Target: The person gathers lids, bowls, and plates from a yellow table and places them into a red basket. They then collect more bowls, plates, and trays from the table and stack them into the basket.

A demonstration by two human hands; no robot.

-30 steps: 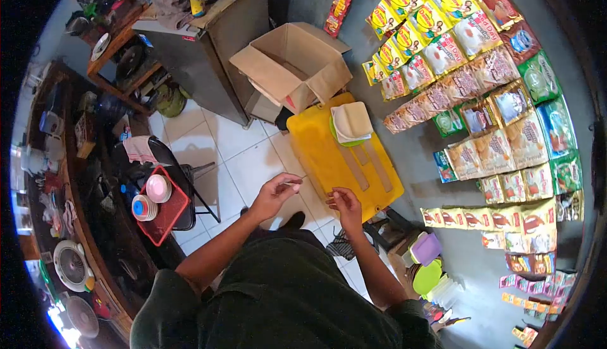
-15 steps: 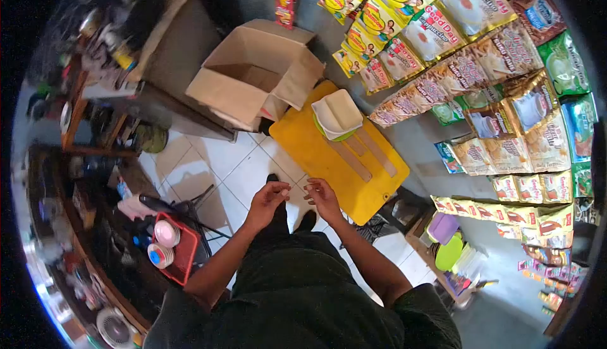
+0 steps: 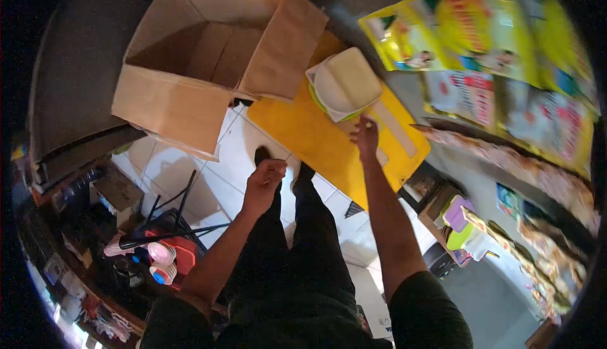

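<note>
On the yellow table [image 3: 291, 131] rests a stack of containers: a cream rectangular tub [image 3: 356, 76] over a white bowl-like piece [image 3: 330, 90], with a green rim [image 3: 318, 100] showing beneath. My right hand [image 3: 365, 139] reaches just below this stack, fingers apart and fingertips close to its near edge. Over the floor left of the table is my left hand [image 3: 264, 184], its fingers curled in with nothing visible in them. A large open cardboard box [image 3: 171, 105] stands behind and to the left, one flap overlapping the table in view.
Hanging sachets [image 3: 465, 23] line the wall at right. A red tray [image 3: 184, 254] with stacked bowls [image 3: 162, 252] sits at left beside dark metal legs [image 3: 183, 203]. Purple [image 3: 456, 213] and green plastic items [image 3: 459, 236] are at lower right. White tiles [image 3: 240, 140] cover the floor.
My view has moved closer to the box and table. My right hand has stretched forward to the container stack. My left hand stays low in front of me, now farther from the right.
</note>
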